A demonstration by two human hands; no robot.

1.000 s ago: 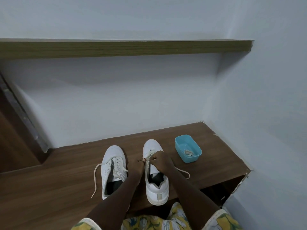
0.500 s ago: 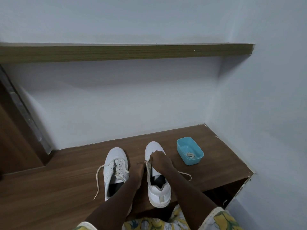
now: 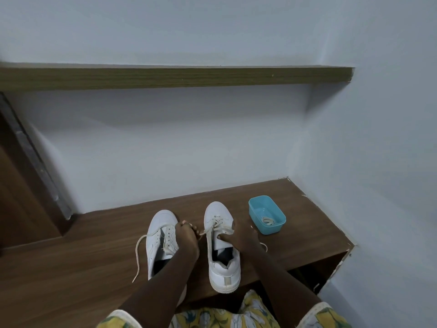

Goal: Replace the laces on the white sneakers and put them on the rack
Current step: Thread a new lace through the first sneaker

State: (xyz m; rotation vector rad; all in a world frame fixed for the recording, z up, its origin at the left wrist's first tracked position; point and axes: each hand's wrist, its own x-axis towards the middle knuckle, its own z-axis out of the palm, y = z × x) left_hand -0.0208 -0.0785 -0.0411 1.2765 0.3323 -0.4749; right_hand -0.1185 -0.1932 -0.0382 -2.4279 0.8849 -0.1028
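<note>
Two white sneakers stand side by side on the brown wooden surface (image 3: 94,268), toes toward the wall. The left sneaker (image 3: 158,235) has a loose lace trailing off its left side. The right sneaker (image 3: 218,268) has its lace (image 3: 216,224) partly loosened over the tongue. My left hand (image 3: 188,240) pinches one end of that lace between the two shoes. My right hand (image 3: 241,237) grips the right sneaker's side, thumb pressed on the tongue. Another lace end shows by my right wrist.
A small blue plastic tub (image 3: 267,217) with a coiled lace inside stands to the right of the sneakers. A wooden shelf (image 3: 177,78) runs along the wall above. Walls close the back and right. An open compartment (image 3: 314,273) shows below the right edge.
My hands have moved apart: the left drew a lace end to the left, the right shifted back to the sneaker's side. The camera tilted up slightly.
</note>
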